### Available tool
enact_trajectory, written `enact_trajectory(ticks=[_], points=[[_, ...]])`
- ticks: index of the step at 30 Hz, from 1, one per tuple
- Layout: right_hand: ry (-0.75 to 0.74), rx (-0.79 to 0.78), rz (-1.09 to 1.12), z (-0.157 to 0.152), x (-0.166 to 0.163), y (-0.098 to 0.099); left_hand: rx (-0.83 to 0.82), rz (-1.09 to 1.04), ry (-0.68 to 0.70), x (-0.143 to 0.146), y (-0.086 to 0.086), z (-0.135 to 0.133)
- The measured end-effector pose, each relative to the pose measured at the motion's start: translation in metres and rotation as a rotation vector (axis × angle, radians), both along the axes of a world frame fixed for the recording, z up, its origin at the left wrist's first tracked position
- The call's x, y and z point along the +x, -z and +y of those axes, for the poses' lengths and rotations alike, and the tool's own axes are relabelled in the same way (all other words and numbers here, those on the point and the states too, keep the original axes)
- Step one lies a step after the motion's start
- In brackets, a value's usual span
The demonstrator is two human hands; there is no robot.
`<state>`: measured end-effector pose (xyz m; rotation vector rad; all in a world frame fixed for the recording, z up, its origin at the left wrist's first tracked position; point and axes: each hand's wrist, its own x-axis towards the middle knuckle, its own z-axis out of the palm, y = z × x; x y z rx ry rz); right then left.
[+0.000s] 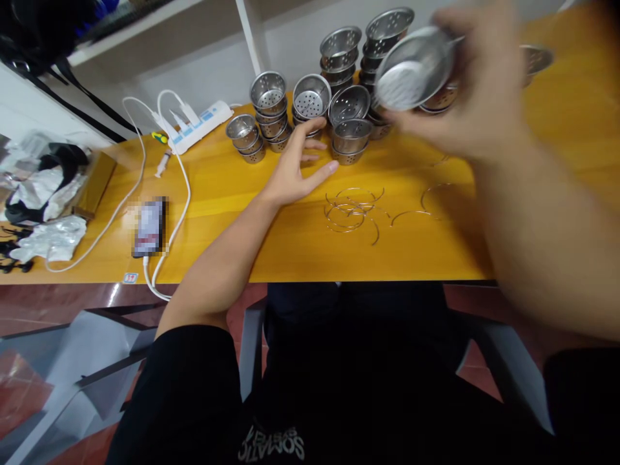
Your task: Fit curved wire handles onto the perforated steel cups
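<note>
Raised at the upper right, my right hand [489,97] grips a perforated metal cup [409,74] by its side, tilted and blurred by motion. My left hand [295,165] is over the table with thumb and fingers spread, holding nothing. Just beyond its fingers stand a perforated cup [311,97] on a stack and a short pair of smaller cups [351,137]. Taller stacks of perforated cups [340,48] rise behind them. Thin curved metal wires [351,210] lie in a loose tangle in front, to the right of my left hand.
On the yellow table [223,194], a white power strip [203,126] with plugged cables, a syringe [163,163] and a phone [150,226] on a cord lie to the left. Plastic bags [53,239] sit at the far left. A grey chair [87,349] stands below.
</note>
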<state>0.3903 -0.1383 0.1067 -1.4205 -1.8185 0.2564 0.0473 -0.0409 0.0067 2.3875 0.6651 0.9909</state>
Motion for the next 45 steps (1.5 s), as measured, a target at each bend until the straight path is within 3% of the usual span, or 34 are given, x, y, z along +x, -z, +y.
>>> enact_trajectory(ticks=[2,6,12,16,21,30,39,45], points=[[-0.140,0.007,-0.132,-0.010,-0.031,0.003,0.003,0.023,0.010,0.004,-0.003,-0.006],[-0.290,-0.177,-0.080,-0.016,-0.061,0.017,0.036,0.021,0.001,0.010,-0.003,-0.012],[-0.368,-0.304,-0.043,-0.006,-0.043,0.025,-0.035,-0.036,-0.095,0.004,0.007,0.006],[-0.442,-0.440,-0.183,-0.008,-0.037,0.018,-0.002,-0.042,-0.140,-0.004,0.013,0.020],[-0.512,-0.501,-0.344,-0.009,-0.044,0.020,0.056,0.012,-0.121,-0.003,0.021,0.025],[-0.643,-0.396,-0.393,0.011,-0.040,0.050,0.058,0.017,-0.088,0.003,0.028,0.028],[-0.538,-0.374,-0.531,0.001,-0.056,0.048,0.095,0.030,-0.081,-0.001,0.032,0.029],[-0.550,-0.402,-0.418,-0.004,-0.056,0.036,0.161,-0.077,0.026,-0.004,0.054,0.063]])
